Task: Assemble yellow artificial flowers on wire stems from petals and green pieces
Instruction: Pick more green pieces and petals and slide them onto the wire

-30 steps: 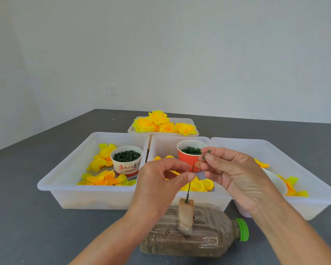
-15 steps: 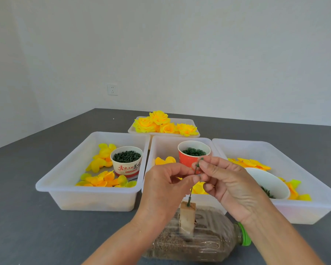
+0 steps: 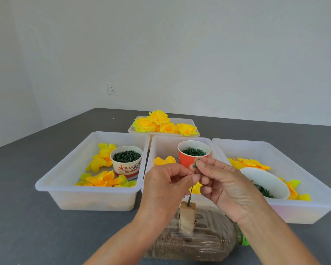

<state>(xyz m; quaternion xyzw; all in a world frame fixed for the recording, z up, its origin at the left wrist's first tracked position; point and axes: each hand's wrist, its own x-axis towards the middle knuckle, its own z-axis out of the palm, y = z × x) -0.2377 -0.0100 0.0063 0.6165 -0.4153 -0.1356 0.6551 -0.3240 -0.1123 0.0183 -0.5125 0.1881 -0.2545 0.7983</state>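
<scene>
The thin wire stem (image 3: 192, 185) is standing upright in a small wooden block (image 3: 187, 219) fixed on a bottle (image 3: 191, 245) lying on the near bench (image 3: 27, 217). The likeliest slip, I'd judge, is the tiny green ring (image 3: 195, 165) missing the wire tip and dropping, since the piece is so small and the stem is springy; pressing sideways could also bend the wire or tug it out of the block.

The left hand (image 3: 166, 190) is curling in, its thumb and forefinger pinching the stem partway up to steady it. The right hand (image 3: 227, 188) is pinching the green ring at the top of the stem, the other fingers loosely folded.

Just beyond the hands, the red cup (image 3: 187, 159) of green rings is sitting in the middle tray (image 3: 161, 144), with loose yellow petals (image 3: 101, 178) in the left tray and finished flowers (image 3: 161, 124) at the far side.
</scene>
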